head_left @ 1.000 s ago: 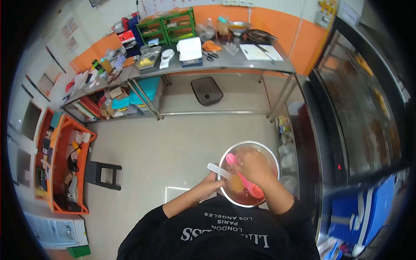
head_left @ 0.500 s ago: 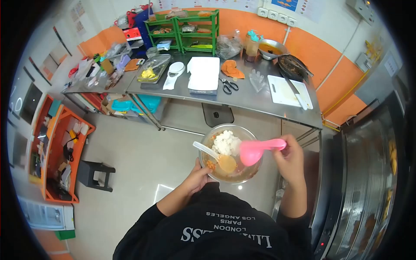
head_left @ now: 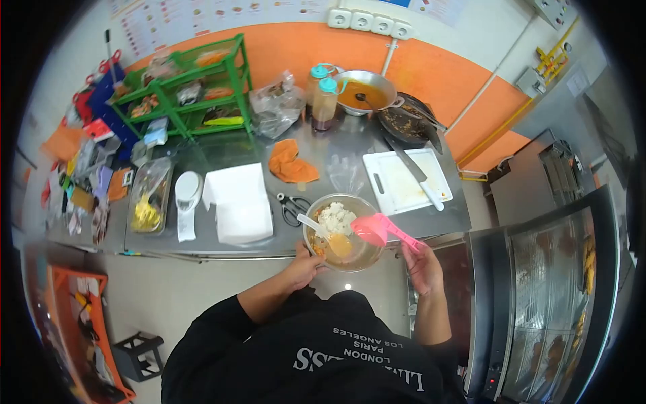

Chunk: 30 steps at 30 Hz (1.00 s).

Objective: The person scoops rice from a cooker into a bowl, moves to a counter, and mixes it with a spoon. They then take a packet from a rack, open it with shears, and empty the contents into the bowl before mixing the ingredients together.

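My left hand [head_left: 304,267] grips the near left rim of a round mixing bowl [head_left: 364,258], held out by the table's front edge. In the bowl lie a white mound that looks like cooked rice [head_left: 336,219], some orange-brown bits, and a pale-handled spoon [head_left: 340,245] leaning on the left rim. My right hand [head_left: 424,268] is closed around the end of a pink ladle's handle. The head of the pink ladle [head_left: 369,230] hangs over the bowl's right side, beside the white mound. What the ladle contains, I cannot make out.
On the steel table are a cutting board [head_left: 389,176] with a knife [head_left: 415,170], scissors [head_left: 293,209], an orange cloth [head_left: 290,161], a white open box [head_left: 242,219] and a kitchen scale [head_left: 188,188]. A pan of orange liquid [head_left: 367,94] stands behind. A glass-fronted cabinet [head_left: 548,296] is at right.
I have moved forward, so the bowl is now at the table's edge. The pink ladle has tilted, its handle now sloping down toward my right hand. Both hands keep their holds.
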### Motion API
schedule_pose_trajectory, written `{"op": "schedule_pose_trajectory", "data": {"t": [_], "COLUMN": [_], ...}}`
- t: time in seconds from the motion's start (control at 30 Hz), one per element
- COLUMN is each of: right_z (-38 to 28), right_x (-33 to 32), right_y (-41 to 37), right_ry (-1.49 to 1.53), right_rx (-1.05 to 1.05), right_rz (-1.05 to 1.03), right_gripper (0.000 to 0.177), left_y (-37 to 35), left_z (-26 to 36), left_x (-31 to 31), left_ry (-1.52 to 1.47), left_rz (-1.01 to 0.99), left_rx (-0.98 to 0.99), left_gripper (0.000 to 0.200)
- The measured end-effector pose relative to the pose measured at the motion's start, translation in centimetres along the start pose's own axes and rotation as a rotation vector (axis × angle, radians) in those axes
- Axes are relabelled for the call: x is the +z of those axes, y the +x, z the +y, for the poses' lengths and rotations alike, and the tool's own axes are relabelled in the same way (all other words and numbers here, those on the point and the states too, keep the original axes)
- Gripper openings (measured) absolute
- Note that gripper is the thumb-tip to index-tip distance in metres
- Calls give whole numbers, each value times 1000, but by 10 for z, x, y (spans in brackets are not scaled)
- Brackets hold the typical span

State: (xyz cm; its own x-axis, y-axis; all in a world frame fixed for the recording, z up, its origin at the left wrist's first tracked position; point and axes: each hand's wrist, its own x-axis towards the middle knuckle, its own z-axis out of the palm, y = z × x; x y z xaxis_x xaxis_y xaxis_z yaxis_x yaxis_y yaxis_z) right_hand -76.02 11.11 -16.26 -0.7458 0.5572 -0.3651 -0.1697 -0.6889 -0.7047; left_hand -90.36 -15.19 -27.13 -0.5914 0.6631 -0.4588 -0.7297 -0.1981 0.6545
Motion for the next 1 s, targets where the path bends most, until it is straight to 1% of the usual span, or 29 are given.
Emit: {"op": "schedule_pose_trajectory", "data": {"t": [0.07, 0.1, 0.13, 0.2, 0.23, 0.27, 0.3, 0.33, 0.4, 0.43, 0.47, 0.5, 0.53, 0.57, 0.6, 0.67, 0.7, 0.73, 0.77, 0.8, 0.83, 0.87, 0.9, 0.93, 0.97, 1.0], "right_z": [4, 6, 7, 8, 7, 7, 6, 7, 9, 10, 15, 22, 28, 29, 30, 35, 38, 44, 49, 53, 51, 49, 47, 46, 48, 51], "right_x": [2, -2, -4, -7, -7, -8, -7, -5, 1, 2, -1, -6, -11, 0, 12, 36, 46, 54, 61, 71, 81, 87, 92, 96, 93, 86], "right_y": [9, 16, 24, 39, 48, 55, 61, 66, 73, 76, 82, 87, 92, 89, 87, 87, 89, 89, 87, 85, 81, 81, 80, 82, 93, 111], "right_ry": [50, 43, 45, 47, 43, 69, 95, 90, 137, 141, 133, 111, 91, 68, 64, 8, -24, -23, -33, -45, -50, -54, -145, -236, -240, -513], "right_rx": [13, 31, 39, 178, 192, 268, 345, 364, 498, 537, 554, 574, 595, 618, 636, 669, 716, 723, 751, 778, 769, 775, 776, 775, 781, 689], "right_rz": [35, -12, -8, -28, -34, -49, -67, -78, -119, -136, -144, -240, -336, -273, -279, -420, -469, -478, -536, -595, -579, -589, -596, -602, -609, -726], "right_gripper": [21, 26, 26, 19, 19, 24, 30, 30, 35, 40, 40, 41, 43, 45, 45, 45, 44, 44, 45, 46, 50, 50, 48, 46, 46, 38], "left_y": [17, 23, 30, 42, 50, 54, 61, 69, 67, 65, 63, 61, 55, 51, 43, 29, 34, 39, 41, 38, 35, 33, 35, 39, 39, 36], "left_z": [4, 5, 6, 8, 9, 7, 1, -7, 2, 5, 13, 15, 17, 17, 29, 65, 66, 63, 62, 69, 79, 84, 79, 68, 62, 63], "left_x": [5, 8, 11, 17, 20, 20, 14, 5, 6, 6, 9, 4, -5, -9, 4, 55, 68, 81, 90, 98, 105, 109, 103, 91, 82, 77], "left_ry": [-21, -19, -6, 3, 49, 92, 84, 122, 153, 246, 336, 326, 576, 827, 821, 612, 611, 546, 481, 481, 440, 396, 393, 320, 247, 243], "left_rz": [-41, -36, -23, 2, 58, 117, 136, 127, 137, 276, 414, 430, 367, 299, 318, -161, -148, -196, -244, -234, -116, 0, 8, 16, 23, 31], "left_rx": [58, 46, 29, 21, 15, 10, 18, 41, 71, 12, -51, -48, 66, 176, 173, -161, -158, -53, 52, 59, 32, 6, 14, 114, 212, 217], "left_gripper": [55, 55, 55, 54, 53, 51, 51, 50, 50, 49, 49, 49, 49, 50, 50, 50, 50, 50, 51, 51, 48, 46, 46, 43, 40, 40]}}
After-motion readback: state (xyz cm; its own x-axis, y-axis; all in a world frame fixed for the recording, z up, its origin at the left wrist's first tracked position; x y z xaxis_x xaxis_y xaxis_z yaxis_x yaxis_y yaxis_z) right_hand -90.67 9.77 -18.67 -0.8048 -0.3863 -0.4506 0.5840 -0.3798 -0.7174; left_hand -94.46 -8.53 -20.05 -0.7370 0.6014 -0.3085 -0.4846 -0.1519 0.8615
